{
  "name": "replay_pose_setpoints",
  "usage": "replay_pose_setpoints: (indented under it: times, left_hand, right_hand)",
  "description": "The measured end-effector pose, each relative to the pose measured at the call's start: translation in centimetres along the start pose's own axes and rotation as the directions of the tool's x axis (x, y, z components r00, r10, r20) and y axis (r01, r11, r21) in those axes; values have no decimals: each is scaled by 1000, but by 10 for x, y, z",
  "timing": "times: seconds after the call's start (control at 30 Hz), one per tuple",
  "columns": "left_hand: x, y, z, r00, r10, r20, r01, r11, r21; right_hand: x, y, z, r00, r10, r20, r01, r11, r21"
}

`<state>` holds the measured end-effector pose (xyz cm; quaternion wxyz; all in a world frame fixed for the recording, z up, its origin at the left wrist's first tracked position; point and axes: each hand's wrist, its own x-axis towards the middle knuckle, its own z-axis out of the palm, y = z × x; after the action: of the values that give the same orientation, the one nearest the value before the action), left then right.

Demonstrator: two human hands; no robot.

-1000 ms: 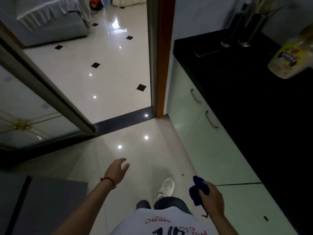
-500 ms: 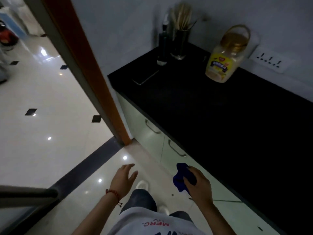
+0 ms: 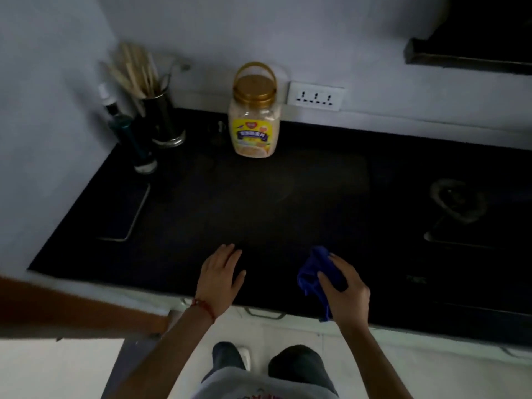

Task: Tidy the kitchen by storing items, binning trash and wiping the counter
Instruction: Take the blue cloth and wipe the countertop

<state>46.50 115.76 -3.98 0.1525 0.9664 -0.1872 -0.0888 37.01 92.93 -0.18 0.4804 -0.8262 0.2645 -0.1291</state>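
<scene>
A black counter (image 3: 259, 203) stretches across the view in dim light. My right hand (image 3: 345, 292) hovers over its front edge, shut on a bunched blue cloth (image 3: 312, 273). My left hand (image 3: 220, 276) is over the counter's front edge to the left of it, fingers loosely together, palm down, holding nothing. A clear plastic jar (image 3: 254, 116) with a gold lid and yellow label stands upright at the back by the wall.
At the back left stand a dark bottle (image 3: 131, 139) and a metal holder of wooden utensils (image 3: 161, 116). A flat dark slab (image 3: 123, 211) lies at the left end. A stove burner (image 3: 457, 203) sits at the right. A wall socket (image 3: 315, 96) is behind the jar.
The view has swung from the doorway and floor round to face the counter. Both hands have risen from over the floor to above the counter's front edge, the right still holding the cloth.
</scene>
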Motion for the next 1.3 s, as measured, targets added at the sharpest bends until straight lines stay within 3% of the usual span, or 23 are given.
replay_pose_setpoints:
  times: [0.17,0.43,0.7,0.8,0.93,1.13,1.3]
  left_hand:
    - [33,-9,14,995,-58,80,48,991,123]
    - [34,-13,20,992,-82,101,74,994,82]
    - [37,-14,25,992,-99,84,95,994,48]
    - [37,-14,27,993,-97,71,94,994,46]
    - [40,-15,28,993,-96,66,94,995,41]
    - [40,-15,26,994,-88,66,86,996,39]
    - [39,-15,24,993,-88,77,85,996,37]
  right_hand:
    - [49,-16,14,998,17,-65,-18,1000,-8]
    - [172,-46,54,995,51,-86,-56,997,-55]
    - [294,-70,93,992,-91,-85,99,991,89]
    - [320,-61,112,985,-170,-18,167,980,-104]
    - [333,-32,123,927,-198,318,346,778,-524]
    - [325,-31,122,913,-140,382,372,668,-645]
    - [302,-44,108,931,-114,346,308,752,-582]
